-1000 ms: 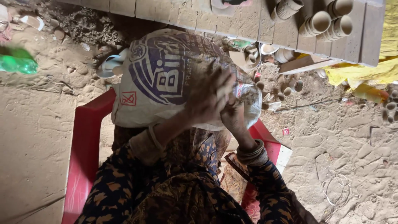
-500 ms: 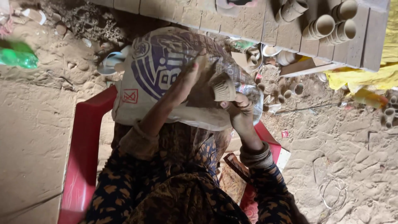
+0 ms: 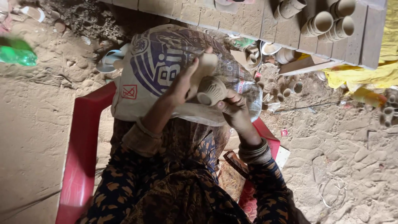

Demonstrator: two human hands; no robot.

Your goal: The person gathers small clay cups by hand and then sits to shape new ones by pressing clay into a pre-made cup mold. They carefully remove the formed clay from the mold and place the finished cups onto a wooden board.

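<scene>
A small unfired clay cup [image 3: 211,90] lies on its side between my two hands, its ribbed base turned toward me. My right hand [image 3: 234,107] grips it from the right and below. My left hand [image 3: 184,83] rests against its left side and holds a pale clay piece [image 3: 206,65] that sticks up above the cup. Both hands work over a white woven sack with blue print [image 3: 161,62] spread across my lap.
I sit in a red plastic chair [image 3: 81,137] on sandy ground. A wooden bench [image 3: 352,37] at the top right carries stacks of clay cups [image 3: 327,23]. More cups [image 3: 286,89] lie on the ground below it. A green bottle [image 3: 16,54] lies far left.
The cup has turned on its side with its base toward me. My left hand has lifted off the cup's top and now holds a pale clay piece beside it.
</scene>
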